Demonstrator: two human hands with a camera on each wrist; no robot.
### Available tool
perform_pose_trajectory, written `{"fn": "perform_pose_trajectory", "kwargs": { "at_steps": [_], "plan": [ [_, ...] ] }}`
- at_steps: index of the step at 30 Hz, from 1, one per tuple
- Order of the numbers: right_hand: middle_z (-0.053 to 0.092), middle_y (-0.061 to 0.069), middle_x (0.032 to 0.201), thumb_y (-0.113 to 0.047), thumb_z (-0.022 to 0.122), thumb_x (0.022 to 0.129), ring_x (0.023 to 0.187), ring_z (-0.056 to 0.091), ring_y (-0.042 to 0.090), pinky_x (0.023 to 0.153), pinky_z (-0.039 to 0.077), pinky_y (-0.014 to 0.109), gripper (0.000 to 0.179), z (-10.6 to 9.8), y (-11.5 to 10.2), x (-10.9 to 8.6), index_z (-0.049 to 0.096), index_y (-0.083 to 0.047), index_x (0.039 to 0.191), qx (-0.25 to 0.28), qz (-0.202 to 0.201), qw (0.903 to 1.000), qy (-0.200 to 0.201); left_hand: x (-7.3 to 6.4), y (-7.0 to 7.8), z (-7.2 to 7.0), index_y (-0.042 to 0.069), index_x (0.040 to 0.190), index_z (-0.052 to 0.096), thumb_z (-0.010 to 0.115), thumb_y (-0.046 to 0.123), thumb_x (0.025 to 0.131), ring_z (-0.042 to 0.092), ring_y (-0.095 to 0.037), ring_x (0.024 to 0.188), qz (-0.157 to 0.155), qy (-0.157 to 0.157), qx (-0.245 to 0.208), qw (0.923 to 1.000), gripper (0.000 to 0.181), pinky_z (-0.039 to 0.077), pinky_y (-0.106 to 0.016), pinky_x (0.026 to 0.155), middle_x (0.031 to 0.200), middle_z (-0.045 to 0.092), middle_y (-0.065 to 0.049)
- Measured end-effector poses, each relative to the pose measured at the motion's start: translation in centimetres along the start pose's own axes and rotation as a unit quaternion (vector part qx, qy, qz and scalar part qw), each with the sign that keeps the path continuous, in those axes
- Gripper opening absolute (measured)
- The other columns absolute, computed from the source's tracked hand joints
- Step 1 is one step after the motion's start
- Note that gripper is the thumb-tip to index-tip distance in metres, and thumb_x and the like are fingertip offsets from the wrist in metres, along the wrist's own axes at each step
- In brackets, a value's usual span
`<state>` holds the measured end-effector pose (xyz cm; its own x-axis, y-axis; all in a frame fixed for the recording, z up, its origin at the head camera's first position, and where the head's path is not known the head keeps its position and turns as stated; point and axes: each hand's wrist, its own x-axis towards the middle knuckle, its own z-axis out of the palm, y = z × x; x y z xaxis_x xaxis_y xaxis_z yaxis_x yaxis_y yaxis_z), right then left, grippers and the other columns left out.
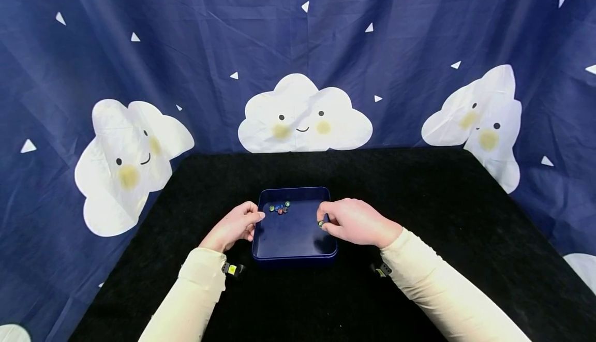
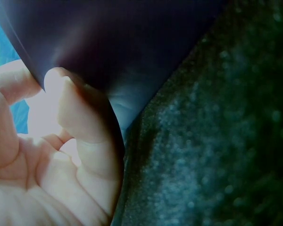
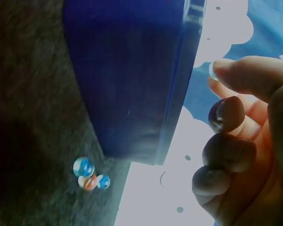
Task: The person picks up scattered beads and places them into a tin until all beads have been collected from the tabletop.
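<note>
A dark blue rectangular tray (image 1: 293,238) lies flat on the black cloth. My left hand (image 1: 236,225) grips its left wall between thumb and fingers; the left wrist view shows the thumb (image 2: 80,113) against the wall. Several coloured marbles (image 1: 280,210) sit together in the tray's back left part. At the tray's right rim, my right hand (image 1: 356,221) pinches a greenish marble (image 1: 321,224) between thumb and forefinger. In the right wrist view this marble (image 3: 212,71) peeps out by the thumb tip, higher than the rim, while the other fingers curl inward.
Three more marbles (image 3: 88,173) lie on the cloth outside the tray, seen in the right wrist view beyond its outer wall (image 3: 127,84); the right hand hides that spot in the head view. A blue curtain (image 1: 298,31) with white clouds hangs behind and beside the black-covered table (image 1: 400,176).
</note>
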<state>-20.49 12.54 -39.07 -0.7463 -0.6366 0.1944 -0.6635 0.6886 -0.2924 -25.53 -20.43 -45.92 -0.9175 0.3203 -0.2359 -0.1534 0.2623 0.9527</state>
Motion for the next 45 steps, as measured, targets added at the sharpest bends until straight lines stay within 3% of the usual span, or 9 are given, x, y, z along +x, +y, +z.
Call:
{"fn": "perform_pose_trajectory", "kwargs": {
  "at_steps": [7,15,26,35,45],
  "plan": [
    [0.051,-0.017,0.069,-0.023,0.072,0.094,0.060,0.049,0.003,0.058,0.045,0.025,0.012,0.3,-0.6,0.7,0.066,-0.023,0.104,-0.009,-0.010,0.9999,-0.008,0.0,-0.1,0.0,0.006,0.093,0.046,0.064,0.019,0.098,0.050,-0.014,0.051,-0.004,0.001,-0.001,1.0000,0.023,0.048,-0.024,0.049,0.070,0.049,-0.003],
    [0.049,-0.017,0.069,-0.022,0.072,0.093,0.062,0.049,0.004,0.061,0.045,0.026,0.013,0.2,0.2,0.3,0.067,-0.021,0.105,-0.010,0.002,0.9999,-0.001,-0.1,0.1,0.1,0.006,0.093,0.045,0.063,0.018,0.098,0.049,-0.013,0.051,-0.004,0.006,0.000,1.0000,0.023,0.048,-0.024,0.049,0.069,0.048,-0.003],
    [0.047,-0.018,0.066,-0.022,0.074,0.090,0.061,0.048,0.003,0.060,0.045,0.028,0.015,-0.1,3.2,-0.8,0.065,-0.027,0.100,-0.001,0.051,0.9982,0.031,0.2,0.2,0.0,0.006,0.092,0.045,0.064,0.018,0.098,0.050,-0.013,0.051,-0.003,0.002,0.000,1.0000,0.023,0.048,-0.024,0.048,0.067,0.048,-0.003],
    [0.051,-0.017,0.067,-0.021,0.072,0.091,0.060,0.050,0.005,0.060,0.046,0.031,0.014,-0.2,5.8,-1.6,0.066,-0.022,0.104,0.012,0.089,0.9952,0.039,0.4,0.0,-0.1,0.006,0.092,0.045,0.064,0.019,0.098,0.050,-0.013,0.052,0.001,0.002,0.001,1.0000,0.023,0.048,-0.024,0.049,0.068,0.048,-0.003],
    [0.054,-0.010,0.071,-0.019,0.071,0.091,0.060,0.050,0.010,0.059,0.045,0.034,0.024,0.7,8.1,-1.7,0.066,-0.019,0.115,0.014,0.139,0.9902,0.008,0.2,-0.1,0.1,0.006,0.092,0.045,0.063,0.018,0.098,0.049,-0.013,0.051,-0.007,0.003,-0.003,1.0000,0.022,0.048,-0.024,0.049,0.068,0.048,-0.002]
  ]
}}
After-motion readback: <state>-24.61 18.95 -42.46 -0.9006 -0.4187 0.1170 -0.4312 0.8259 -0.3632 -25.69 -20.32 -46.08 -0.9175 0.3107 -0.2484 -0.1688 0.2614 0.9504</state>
